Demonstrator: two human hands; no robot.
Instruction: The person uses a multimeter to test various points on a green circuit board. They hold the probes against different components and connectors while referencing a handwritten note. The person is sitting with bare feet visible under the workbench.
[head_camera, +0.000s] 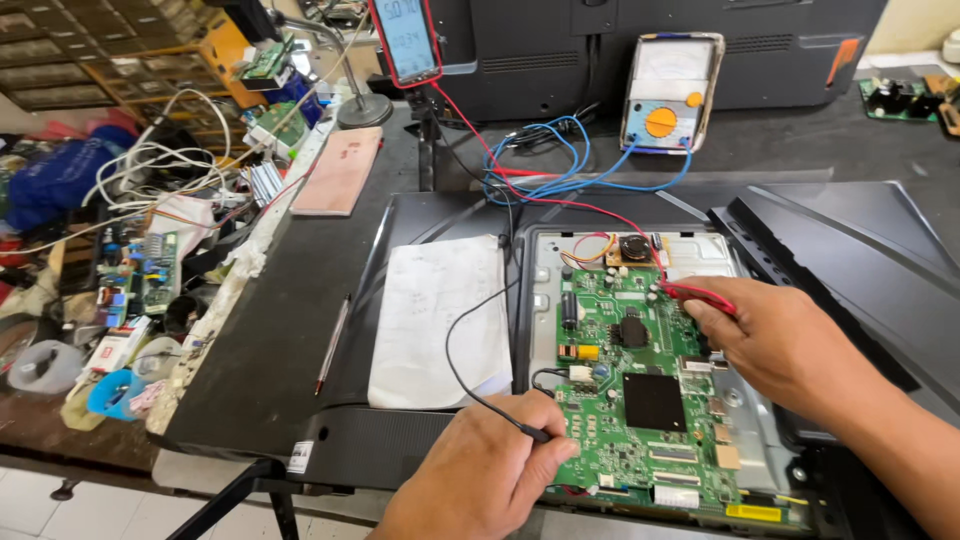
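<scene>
A green circuit board (640, 400) lies in the metal back frame of a flat black screen panel (300, 330). My left hand (490, 470) grips a black test probe (535, 434) whose tip rests at the board's lower left edge. My right hand (780, 345) holds a red test probe (695, 294) against the board's upper right part. The red lead (480, 140) runs up to a red-cased digital meter (405, 40) standing at the back. The black lead (455, 340) loops over a white paper sheet (440, 320).
An analogue meter (665, 90) with blue wires stands at the back. A removed black cover (850, 270) lies at the right. A pen (333, 345) and a pink board (340, 170) rest on the panel. Cluttered circuit boards and white cables (150, 170) fill the left.
</scene>
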